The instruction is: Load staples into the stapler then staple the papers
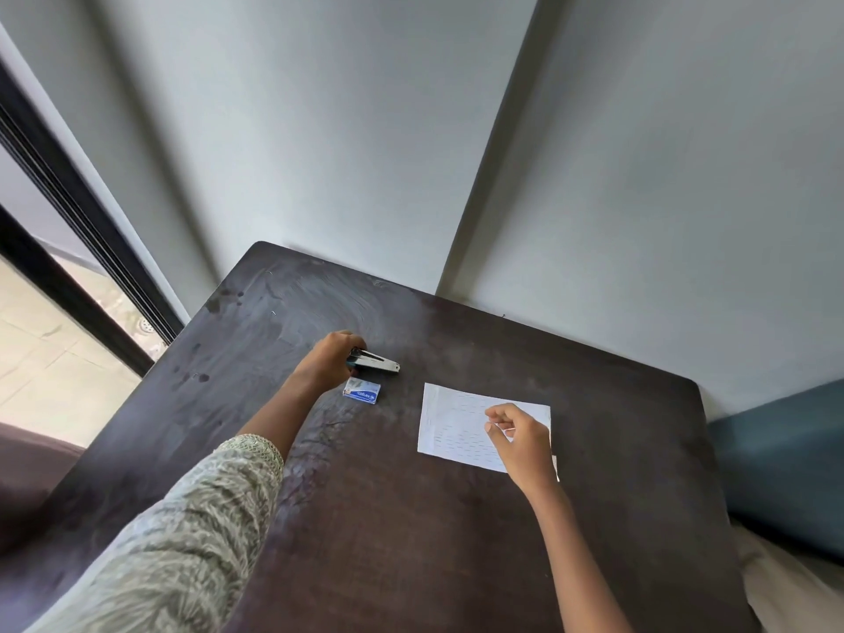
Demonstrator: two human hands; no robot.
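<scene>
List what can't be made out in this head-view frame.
- Stapler: rear end hidden inside the left hand; whether it holds staples is unseen.
- Staple box: label too small to read.
- Papers: sheet count unclear; right hand covers one corner; its pinch contents too small.

Stapler (pixel 375 361): rear end buried in the left hand (pixel 332 361); only the metal front part shows, too small to tell whether the magazine stands open or holds staples

Staple box (pixel 362 390): label print too small to read; near edge of the left wrist overlaps its left corner

Papers (pixel 456 427): right hand (pixel 520 438) covers the right portion; sheet count cannot be told; printed lines are blurred dashes

Right hand: thumb and forefinger pinched together, anything between them too small to make out

Table (pixel 411 518): near edge cut off by the bottom of the frame

Both forearms run out of the bottom edge; left sleeve (pixel 182 541) cropped too
</scene>
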